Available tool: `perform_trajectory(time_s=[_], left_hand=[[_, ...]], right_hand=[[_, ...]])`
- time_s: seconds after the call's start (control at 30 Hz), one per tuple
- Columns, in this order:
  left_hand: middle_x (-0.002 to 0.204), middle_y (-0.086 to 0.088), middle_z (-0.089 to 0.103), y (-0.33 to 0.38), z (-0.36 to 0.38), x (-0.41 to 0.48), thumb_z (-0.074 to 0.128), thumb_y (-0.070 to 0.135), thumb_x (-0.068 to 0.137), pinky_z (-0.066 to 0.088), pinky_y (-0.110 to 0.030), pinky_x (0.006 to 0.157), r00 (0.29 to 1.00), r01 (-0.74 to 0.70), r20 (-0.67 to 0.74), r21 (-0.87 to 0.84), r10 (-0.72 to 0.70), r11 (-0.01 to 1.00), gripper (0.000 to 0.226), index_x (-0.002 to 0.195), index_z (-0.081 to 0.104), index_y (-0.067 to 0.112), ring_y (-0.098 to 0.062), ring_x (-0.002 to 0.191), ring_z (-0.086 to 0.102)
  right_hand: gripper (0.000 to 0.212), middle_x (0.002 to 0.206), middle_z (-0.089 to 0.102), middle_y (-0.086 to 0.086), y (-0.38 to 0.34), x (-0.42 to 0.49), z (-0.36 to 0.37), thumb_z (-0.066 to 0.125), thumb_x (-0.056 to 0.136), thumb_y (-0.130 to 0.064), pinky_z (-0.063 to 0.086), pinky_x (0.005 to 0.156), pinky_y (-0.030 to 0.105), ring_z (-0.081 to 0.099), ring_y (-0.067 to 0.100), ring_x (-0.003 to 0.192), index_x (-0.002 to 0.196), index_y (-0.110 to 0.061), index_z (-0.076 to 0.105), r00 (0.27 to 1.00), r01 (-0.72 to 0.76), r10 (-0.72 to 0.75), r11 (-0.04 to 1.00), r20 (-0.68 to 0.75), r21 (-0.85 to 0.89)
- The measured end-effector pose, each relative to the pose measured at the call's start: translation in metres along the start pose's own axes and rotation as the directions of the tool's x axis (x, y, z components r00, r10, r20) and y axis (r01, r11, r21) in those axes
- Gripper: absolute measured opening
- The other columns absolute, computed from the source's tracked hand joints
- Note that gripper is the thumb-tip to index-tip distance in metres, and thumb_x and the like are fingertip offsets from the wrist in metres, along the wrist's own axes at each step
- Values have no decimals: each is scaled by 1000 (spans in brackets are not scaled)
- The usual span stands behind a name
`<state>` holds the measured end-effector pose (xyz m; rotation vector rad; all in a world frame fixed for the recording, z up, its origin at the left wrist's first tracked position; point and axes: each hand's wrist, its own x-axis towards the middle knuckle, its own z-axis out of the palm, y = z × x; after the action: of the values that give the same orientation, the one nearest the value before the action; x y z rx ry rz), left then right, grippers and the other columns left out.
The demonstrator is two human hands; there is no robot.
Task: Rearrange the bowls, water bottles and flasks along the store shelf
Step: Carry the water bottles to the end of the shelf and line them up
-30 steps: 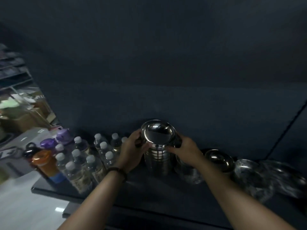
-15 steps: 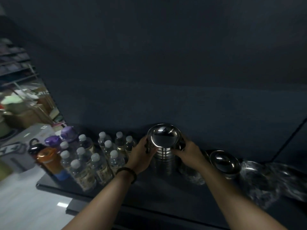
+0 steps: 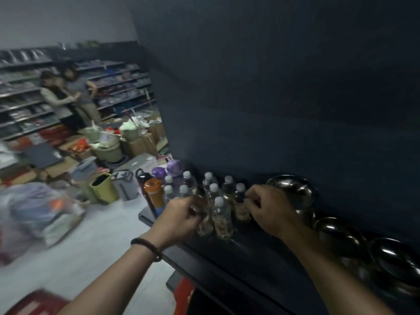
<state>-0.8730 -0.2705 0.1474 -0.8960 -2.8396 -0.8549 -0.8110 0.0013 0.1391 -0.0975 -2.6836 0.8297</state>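
Clear white-capped water bottles [image 3: 223, 221], apparently mid-regrouping.
Left grip [image 3: 181, 214] curls round one, right grip [image 3: 270, 208] pinches another; next, probably slide both along.

My left hand [image 3: 181, 218] hides the top of the clear plastic water bottle [image 3: 205, 226] in its grip; the shiny steel bowls [image 3: 395, 258] run blurred off the right edge.

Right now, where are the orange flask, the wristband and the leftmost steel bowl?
orange flask [image 3: 156, 196]: head view, its orange body.
wristband [image 3: 147, 246]: head view, dark beads on the wrist.
leftmost steel bowl [image 3: 295, 189]: head view, its shiny side.
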Motion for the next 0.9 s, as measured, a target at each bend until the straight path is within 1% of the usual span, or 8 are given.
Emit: perform_trajectory(time_s=[0.17, 0.33, 0.43, 0.5, 0.57, 0.73, 0.83, 0.9], left_hand=[[107, 16, 72, -64, -52, -16, 72, 40, 100, 61, -28, 83, 992, 123, -37, 77, -121, 989, 16, 112, 74, 31, -1, 94, 67], [103, 16, 73, -136, -71, -7, 74, 37, 95, 62, -35, 84, 979, 203, -53, 98, -199, 974, 14, 108, 75, 33, -5, 93, 67], [97, 10, 72, -178, -79, 11, 69, 34, 92, 63, -41, 78, 978, 207, -46, 137, -203, 969, 8, 99, 71, 31, -13, 87, 68], [97, 5, 72, -204, -84, 25, 64, 36, 88, 63, -43, 76, 977, 212, -8, 144, -213, 967, 14, 99, 69, 29, -20, 86, 69], [98, 2, 72, -229, -87, 39, 59, 41, 83, 63, -43, 76, 975, 212, 42, 134, -219, 968, 24, 101, 68, 28, -26, 87, 70], [102, 5, 73, -274, -80, 54, 58, 48, 79, 63, -41, 78, 959, 197, 194, 75, -208, 978, 34, 108, 69, 34, -24, 92, 71], [105, 7, 72, -291, -71, 53, 64, 42, 85, 63, -41, 79, 956, 182, 226, 35, -185, 983, 28, 113, 65, 36, -23, 94, 70], [108, 6, 72, -298, -69, 54, 65, 41, 87, 63, -41, 81, 960, 160, 230, 25, -161, 987, 29, 115, 65, 36, -23, 98, 71]], right_hand=[[23, 89, 69, -13, -52, 24, 33, 63, 93, -50, 58, 76, 36, 66, 8, 85, 99, -31, 73, 984, 11, -8, 1000, 179, -15], [19, 98, 72, -13, -110, 66, 82, 62, 96, -47, 46, 69, 26, 64, 9, 88, 101, -32, 72, 962, 22, 7, 994, 274, -103], [17, 95, 71, -12, -141, 100, 128, 64, 92, -44, 49, 76, 31, 67, 14, 93, 98, -30, 69, 955, 19, 24, 990, 295, -143], [15, 95, 73, -12, -160, 125, 162, 65, 91, -44, 54, 81, 32, 69, 14, 94, 98, -31, 70, 952, 8, 40, 988, 304, -156], [18, 106, 74, -8, -176, 150, 192, 65, 91, -44, 57, 85, 35, 70, 19, 98, 104, -32, 69, 951, 9, 50, 982, 306, -189], [34, 121, 62, 9, -188, 198, 247, 55, 101, -30, 44, 88, 40, 53, 33, 115, 134, -26, 55, 915, 123, 60, 901, 399, -417], [31, 123, 60, 11, -185, 215, 265, 51, 105, -27, 44, 84, 39, 57, 33, 113, 135, -24, 57, 889, 95, 149, 865, 433, -493], [26, 123, 62, 9, -180, 221, 276, 56, 103, -25, 51, 89, 41, 60, 32, 114, 129, -25, 60, 858, 79, 208, 850, 469, -521]])
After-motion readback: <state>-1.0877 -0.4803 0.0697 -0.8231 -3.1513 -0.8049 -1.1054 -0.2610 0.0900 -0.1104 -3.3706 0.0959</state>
